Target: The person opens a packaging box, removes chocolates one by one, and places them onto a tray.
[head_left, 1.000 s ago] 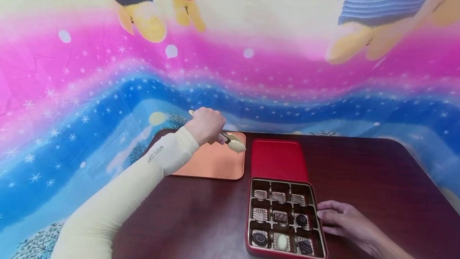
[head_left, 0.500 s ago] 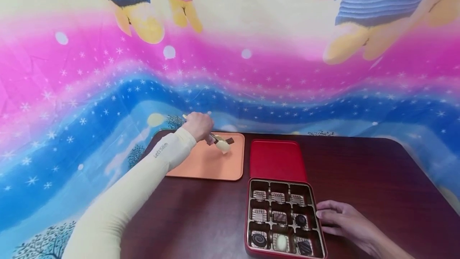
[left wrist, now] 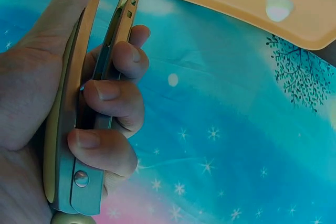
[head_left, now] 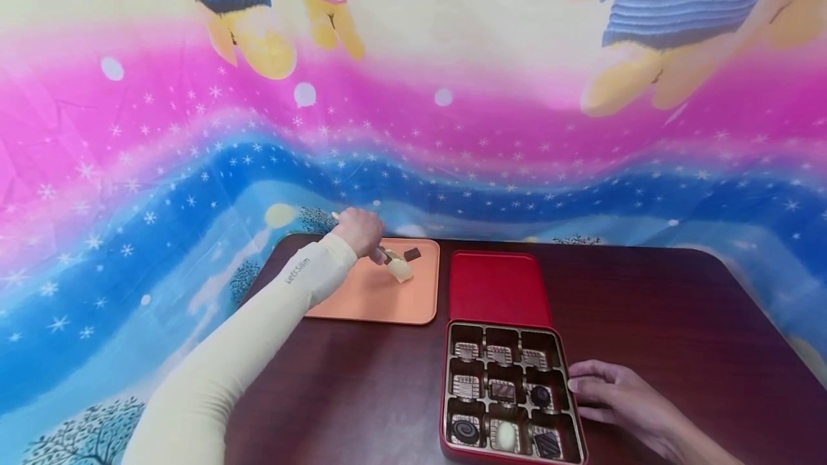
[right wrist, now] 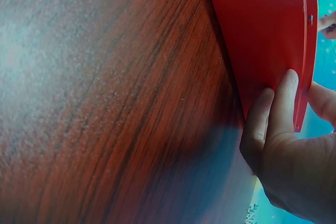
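My left hand (head_left: 362,230) grips a pair of tongs with cream tips (head_left: 400,269) above the orange tray (head_left: 413,311). The left wrist view shows my fingers curled round the tongs' metal arms (left wrist: 94,77). A brown chocolate (head_left: 412,254) lies on the tray just beyond the tips, apart from them. In the left wrist view a white chocolate (left wrist: 279,8) is also on the tray; my left hand hides it in the head view. At the lower right my right hand (head_left: 620,397) rests its fingers against the side of a red tin (right wrist: 262,35), thumb at the rim.
Several chocolates, dark, brown and white, including a dark swirl (head_left: 465,430), sit in the tin's divided gold insert (head_left: 479,362). The red lid (head_left: 499,285) lies behind the tin. All stand on a dark wooden table (head_left: 672,314) before a patterned cloth backdrop (head_left: 491,142).
My left hand has moved left and slightly down with the tongs. The brown chocolate at their tips now lies separate on the tray. My right hand stays at the tin.
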A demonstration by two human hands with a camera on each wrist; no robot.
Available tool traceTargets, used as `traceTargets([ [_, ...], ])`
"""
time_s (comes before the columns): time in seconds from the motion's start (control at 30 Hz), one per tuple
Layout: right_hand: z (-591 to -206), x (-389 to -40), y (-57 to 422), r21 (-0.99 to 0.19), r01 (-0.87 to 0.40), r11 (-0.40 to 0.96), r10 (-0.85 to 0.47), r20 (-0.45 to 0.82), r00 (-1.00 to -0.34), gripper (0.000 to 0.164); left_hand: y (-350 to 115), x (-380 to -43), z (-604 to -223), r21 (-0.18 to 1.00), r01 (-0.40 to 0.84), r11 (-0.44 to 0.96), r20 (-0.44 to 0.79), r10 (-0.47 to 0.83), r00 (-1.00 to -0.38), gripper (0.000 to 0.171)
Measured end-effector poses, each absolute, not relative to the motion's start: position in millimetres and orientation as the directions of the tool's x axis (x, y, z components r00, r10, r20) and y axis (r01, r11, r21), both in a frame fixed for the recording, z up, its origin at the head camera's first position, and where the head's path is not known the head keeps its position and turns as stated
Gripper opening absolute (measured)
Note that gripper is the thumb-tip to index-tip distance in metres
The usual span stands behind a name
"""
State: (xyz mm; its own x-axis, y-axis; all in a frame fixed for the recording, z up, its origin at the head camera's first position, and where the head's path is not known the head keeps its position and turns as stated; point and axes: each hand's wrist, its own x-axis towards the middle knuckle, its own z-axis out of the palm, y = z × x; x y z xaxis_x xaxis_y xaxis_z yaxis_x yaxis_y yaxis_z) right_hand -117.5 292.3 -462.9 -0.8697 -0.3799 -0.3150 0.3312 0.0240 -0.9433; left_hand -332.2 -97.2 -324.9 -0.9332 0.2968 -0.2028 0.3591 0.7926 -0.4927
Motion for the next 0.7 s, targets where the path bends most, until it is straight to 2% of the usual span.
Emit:
traceTargets([
  [0.5, -463.1, -117.7, 291.9, -0.942, 0.334, 0.039, -0.366, -0.324, -0.872, 0.040, -95.5, -330.2, -324.1, -0.451, 0.370, 0.813, -0.235, 0.291, -0.927, 0.049],
  [0.7, -463.7, -118.3, 292.5, -0.942, 0.335, 0.038, -0.371, -0.324, -0.870, 0.041, -98.0, -328.4, -313.8, -0.462, 0.363, 0.809, -0.203, 0.303, -0.931, 0.051],
])
